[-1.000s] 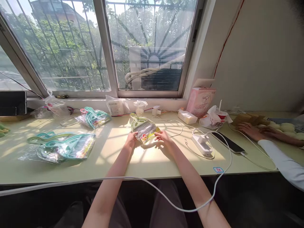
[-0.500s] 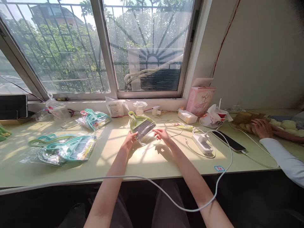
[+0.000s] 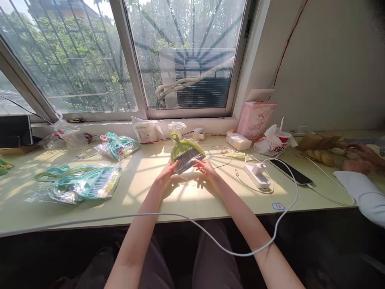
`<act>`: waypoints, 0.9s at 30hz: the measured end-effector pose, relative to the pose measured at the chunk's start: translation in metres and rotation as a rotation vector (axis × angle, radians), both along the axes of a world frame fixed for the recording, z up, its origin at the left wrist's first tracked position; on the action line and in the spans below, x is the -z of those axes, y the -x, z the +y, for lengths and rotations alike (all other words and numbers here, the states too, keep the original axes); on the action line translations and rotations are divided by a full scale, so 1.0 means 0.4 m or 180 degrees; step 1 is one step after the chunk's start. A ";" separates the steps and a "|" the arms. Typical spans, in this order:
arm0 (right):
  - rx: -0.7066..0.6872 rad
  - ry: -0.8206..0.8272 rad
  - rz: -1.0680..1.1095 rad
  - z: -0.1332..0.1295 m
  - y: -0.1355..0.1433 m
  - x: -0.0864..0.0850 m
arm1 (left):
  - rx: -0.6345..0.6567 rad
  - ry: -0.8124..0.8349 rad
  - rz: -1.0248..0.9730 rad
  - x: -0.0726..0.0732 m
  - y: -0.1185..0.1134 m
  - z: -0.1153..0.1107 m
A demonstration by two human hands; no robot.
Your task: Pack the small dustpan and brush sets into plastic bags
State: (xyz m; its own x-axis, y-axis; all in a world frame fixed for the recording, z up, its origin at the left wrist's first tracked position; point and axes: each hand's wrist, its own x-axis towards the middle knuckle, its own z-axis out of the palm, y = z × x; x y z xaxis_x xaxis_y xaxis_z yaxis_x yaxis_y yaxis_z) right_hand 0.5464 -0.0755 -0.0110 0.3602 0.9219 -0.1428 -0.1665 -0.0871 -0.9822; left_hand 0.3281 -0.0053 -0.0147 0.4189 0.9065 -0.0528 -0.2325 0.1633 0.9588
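A green dustpan and brush set (image 3: 187, 154) is held above the table in front of me, its handle pointing away toward the window and its grey bristles toward me. Clear plastic seems to cover its lower part. My left hand (image 3: 168, 171) grips its lower left edge between thumb and fingers. My right hand (image 3: 206, 167) pinches the lower right edge. To the left lie several wrapped teal and green dustpan sets (image 3: 87, 182), with another wrapped teal set (image 3: 120, 145) farther back.
A white cable (image 3: 192, 218) hangs across in front of my forearms. On the right are a power strip (image 3: 257, 175), a phone (image 3: 291, 171), a pink box (image 3: 255, 118) and a tissue pack (image 3: 238, 141). At far right, another person's sleeve (image 3: 359, 194) rests by brownish round items.
My right hand has closed onto the dustpan set's right edge. The set has shifted slightly right and turned flatter toward me. The other person's hand has moved right and is blurred.
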 end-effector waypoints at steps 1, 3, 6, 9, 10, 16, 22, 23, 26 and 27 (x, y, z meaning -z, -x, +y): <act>0.0009 0.0077 0.0015 -0.004 0.000 -0.004 | -0.0034 0.0001 0.0000 0.001 0.000 0.002; -0.0061 0.0222 0.0016 -0.011 0.000 -0.011 | -0.0140 0.0012 -0.0030 0.001 -0.001 0.006; -0.0233 0.0289 0.0007 -0.019 0.001 -0.017 | -0.0358 0.0093 -0.0135 0.000 -0.010 0.011; -0.0286 0.0169 0.0014 -0.021 0.007 -0.020 | -0.0750 0.0376 -0.0083 -0.006 -0.022 0.020; -0.0306 0.0094 0.0000 -0.021 0.009 -0.021 | -0.0884 0.0473 -0.0051 -0.010 -0.023 0.024; -0.0537 -0.0235 -0.0286 -0.027 -0.005 -0.034 | -0.1617 0.0391 -0.0716 -0.048 0.064 0.074; -0.0426 -0.0432 -0.0365 -0.045 -0.038 -0.040 | -0.2417 0.0306 -0.1240 -0.072 0.205 0.114; -0.0343 -0.0469 -0.0354 -0.046 -0.041 -0.041 | -0.2306 0.0403 -0.1096 -0.075 0.205 0.110; -0.0084 -0.0506 -0.0288 -0.042 -0.044 -0.047 | -0.1636 0.0611 -0.0770 -0.079 0.153 0.079; -0.0021 -0.0530 -0.0246 -0.039 -0.044 -0.049 | -0.1326 0.0617 -0.0710 -0.079 0.123 0.065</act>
